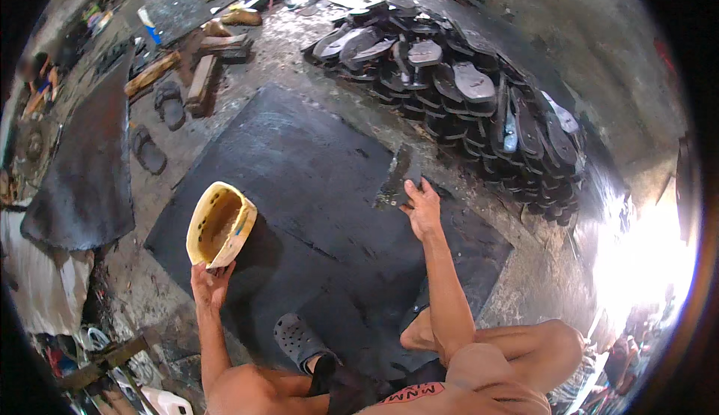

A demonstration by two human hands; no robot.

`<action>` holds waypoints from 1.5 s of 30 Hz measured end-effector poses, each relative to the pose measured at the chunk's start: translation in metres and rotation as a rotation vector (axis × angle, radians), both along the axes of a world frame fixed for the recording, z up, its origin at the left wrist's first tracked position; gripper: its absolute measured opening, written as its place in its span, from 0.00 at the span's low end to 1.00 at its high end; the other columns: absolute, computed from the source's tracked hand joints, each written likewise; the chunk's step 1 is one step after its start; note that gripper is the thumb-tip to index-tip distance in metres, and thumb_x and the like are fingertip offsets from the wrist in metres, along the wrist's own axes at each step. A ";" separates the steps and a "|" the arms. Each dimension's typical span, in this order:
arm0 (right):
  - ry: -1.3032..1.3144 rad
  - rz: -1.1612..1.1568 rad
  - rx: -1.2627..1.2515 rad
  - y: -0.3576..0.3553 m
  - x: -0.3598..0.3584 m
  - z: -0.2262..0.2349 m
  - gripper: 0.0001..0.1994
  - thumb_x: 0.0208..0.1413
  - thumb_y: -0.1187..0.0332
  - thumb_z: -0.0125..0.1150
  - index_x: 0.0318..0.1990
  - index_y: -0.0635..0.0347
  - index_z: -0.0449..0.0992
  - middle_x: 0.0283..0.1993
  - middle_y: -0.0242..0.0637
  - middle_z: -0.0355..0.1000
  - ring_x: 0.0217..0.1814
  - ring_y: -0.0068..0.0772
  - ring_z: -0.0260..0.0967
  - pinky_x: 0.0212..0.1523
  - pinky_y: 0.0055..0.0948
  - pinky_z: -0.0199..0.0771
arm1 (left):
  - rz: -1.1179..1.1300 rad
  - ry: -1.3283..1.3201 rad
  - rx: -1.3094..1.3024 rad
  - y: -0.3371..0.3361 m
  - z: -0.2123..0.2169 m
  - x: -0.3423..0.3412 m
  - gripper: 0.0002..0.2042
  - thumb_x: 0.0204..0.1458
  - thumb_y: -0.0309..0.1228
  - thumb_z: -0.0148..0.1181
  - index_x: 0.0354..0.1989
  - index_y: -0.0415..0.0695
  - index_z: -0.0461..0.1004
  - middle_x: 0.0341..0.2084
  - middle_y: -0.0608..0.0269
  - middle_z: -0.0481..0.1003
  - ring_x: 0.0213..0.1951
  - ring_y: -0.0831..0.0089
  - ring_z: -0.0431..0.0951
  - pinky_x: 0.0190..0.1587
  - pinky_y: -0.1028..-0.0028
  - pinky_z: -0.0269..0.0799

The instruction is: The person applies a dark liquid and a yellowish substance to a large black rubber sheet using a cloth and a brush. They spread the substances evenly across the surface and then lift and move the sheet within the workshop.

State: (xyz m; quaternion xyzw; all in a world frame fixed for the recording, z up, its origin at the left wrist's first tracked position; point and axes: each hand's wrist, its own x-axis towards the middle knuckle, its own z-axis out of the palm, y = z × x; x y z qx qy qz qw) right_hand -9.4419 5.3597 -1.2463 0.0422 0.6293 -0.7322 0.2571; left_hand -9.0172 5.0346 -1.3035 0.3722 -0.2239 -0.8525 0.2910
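Observation:
My left hand point(211, 284) is closed on the near edge of a cut-open yellowish plastic container point(196, 224). Brownish liquid or residue shows inside it, and the container is tilted so its opening faces up. Beneath both hands a large black sheet point(299, 160), probably rubber, lies flat on the floor. At the sheet's right side my right hand point(425, 211) grips a dark, flat, ragged-edged piece point(401, 175) by its near end. The fingertips partly hide where it is held. My foot in a grey clog point(298, 338) rests on the near part of the sheet.
A big heap of dark sandal soles point(442, 78) stands along the wall at right. Far left are wooden blocks point(201, 85), a pair of sandals point(148, 149) and another dark sheet point(86, 160). A person point(43, 82) sits at the far left edge.

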 end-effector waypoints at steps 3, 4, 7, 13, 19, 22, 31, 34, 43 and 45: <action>0.009 0.003 -0.037 0.008 -0.004 -0.021 0.27 0.65 0.58 0.65 0.65 0.61 0.67 0.55 0.36 0.75 0.52 0.36 0.76 0.50 0.44 0.76 | 0.018 0.054 -0.023 0.014 0.009 -0.009 0.38 0.52 0.39 0.65 0.71 0.42 0.60 0.68 0.48 0.63 0.69 0.50 0.65 0.73 0.46 0.61; -0.006 -0.004 -0.026 0.010 -0.005 -0.024 0.26 0.65 0.59 0.65 0.65 0.61 0.67 0.55 0.37 0.75 0.52 0.36 0.76 0.50 0.44 0.76 | 0.000 0.082 -0.031 0.015 0.012 -0.015 0.38 0.52 0.39 0.65 0.71 0.41 0.59 0.68 0.48 0.63 0.69 0.50 0.65 0.72 0.46 0.61; -0.046 -0.027 0.017 0.017 -0.003 -0.033 0.21 0.66 0.62 0.61 0.61 0.63 0.69 0.55 0.40 0.75 0.50 0.35 0.77 0.49 0.42 0.79 | -0.058 0.174 -0.058 0.012 0.026 -0.034 0.37 0.53 0.38 0.63 0.71 0.39 0.60 0.69 0.47 0.64 0.69 0.47 0.65 0.71 0.43 0.63; 0.004 0.080 0.085 0.007 0.023 -0.040 0.16 0.66 0.64 0.64 0.55 0.65 0.73 0.47 0.36 0.78 0.44 0.29 0.78 0.43 0.36 0.82 | -0.039 0.097 -0.218 0.010 0.052 -0.084 0.34 0.55 0.39 0.61 0.70 0.41 0.62 0.66 0.50 0.68 0.66 0.50 0.70 0.68 0.42 0.68; 0.038 -0.043 0.114 0.008 0.014 -0.050 0.16 0.67 0.59 0.64 0.51 0.64 0.76 0.42 0.32 0.77 0.39 0.22 0.77 0.38 0.30 0.82 | -0.078 -0.024 -0.560 0.008 0.107 -0.136 0.32 0.58 0.43 0.60 0.69 0.41 0.64 0.65 0.54 0.67 0.66 0.55 0.70 0.64 0.43 0.71; 0.041 -0.021 0.060 0.004 0.020 -0.054 0.16 0.67 0.60 0.63 0.51 0.63 0.76 0.41 0.30 0.77 0.38 0.21 0.76 0.36 0.30 0.81 | -0.024 -0.082 -0.648 -0.003 0.122 -0.154 0.37 0.55 0.42 0.65 0.70 0.38 0.59 0.63 0.52 0.66 0.65 0.55 0.70 0.61 0.44 0.75; 0.112 -0.013 0.089 -0.004 0.026 -0.065 0.19 0.67 0.60 0.64 0.51 0.71 0.75 0.39 0.32 0.75 0.38 0.20 0.69 0.38 0.26 0.72 | 0.021 -0.197 -0.838 -0.023 0.140 -0.191 0.50 0.47 0.37 0.76 0.74 0.33 0.50 0.65 0.45 0.62 0.68 0.53 0.65 0.63 0.53 0.74; 0.128 0.054 0.117 -0.008 0.024 -0.061 0.20 0.66 0.61 0.65 0.53 0.73 0.74 0.42 0.34 0.75 0.41 0.22 0.69 0.40 0.26 0.72 | 0.024 -0.274 -0.921 -0.032 0.139 -0.194 0.51 0.46 0.36 0.76 0.75 0.34 0.49 0.65 0.45 0.62 0.70 0.54 0.61 0.66 0.56 0.70; 0.329 0.151 0.033 -0.053 -0.004 -0.033 0.22 0.67 0.69 0.61 0.63 0.73 0.68 0.54 0.39 0.75 0.54 0.28 0.70 0.57 0.29 0.69 | 0.050 -0.237 -0.953 -0.027 0.151 -0.207 0.51 0.45 0.32 0.76 0.75 0.33 0.49 0.66 0.46 0.62 0.69 0.57 0.63 0.68 0.60 0.66; 0.346 0.178 0.004 -0.067 -0.013 -0.017 0.24 0.67 0.70 0.60 0.66 0.73 0.67 0.56 0.42 0.75 0.56 0.30 0.71 0.59 0.30 0.69 | 0.060 -0.231 -0.970 -0.026 0.154 -0.209 0.50 0.46 0.31 0.75 0.75 0.33 0.49 0.66 0.45 0.63 0.69 0.58 0.63 0.69 0.60 0.66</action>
